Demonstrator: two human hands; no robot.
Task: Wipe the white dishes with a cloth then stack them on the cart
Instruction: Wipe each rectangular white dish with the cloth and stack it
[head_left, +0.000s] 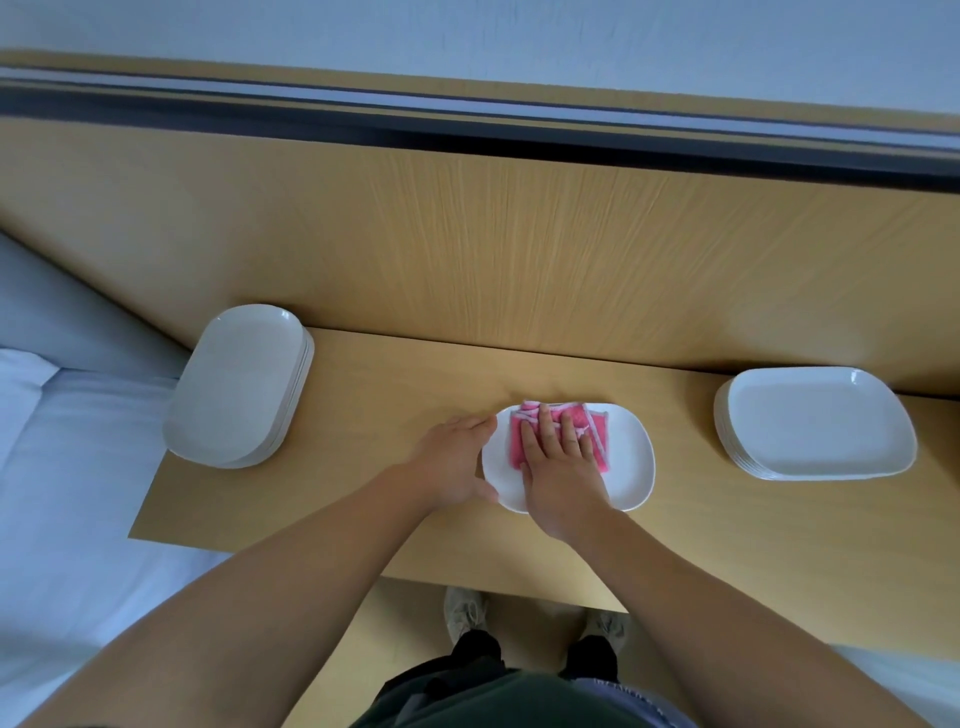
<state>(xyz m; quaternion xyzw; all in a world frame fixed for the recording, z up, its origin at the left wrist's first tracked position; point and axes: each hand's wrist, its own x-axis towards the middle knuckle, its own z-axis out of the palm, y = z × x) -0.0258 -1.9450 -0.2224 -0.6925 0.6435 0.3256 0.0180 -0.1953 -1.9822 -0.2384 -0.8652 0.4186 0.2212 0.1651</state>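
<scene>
Pressed soft pink cloth (598, 441) down with right hand (558, 467), fingers straight and apart, and held slippery, probably breakable white dish (631, 467) by its rim in curled left hand (452, 462).

a light wooden bench (389, 374) runs left to right, with a matching wood-grain panel rising along its far side. three lots of white dishes lie directly on it: a stack of oval dishes (239, 384) at the left edge, a stack of squarish dishes (815, 423) towards the right, and a single dish (631, 467) between them, well apart from both.
</scene>
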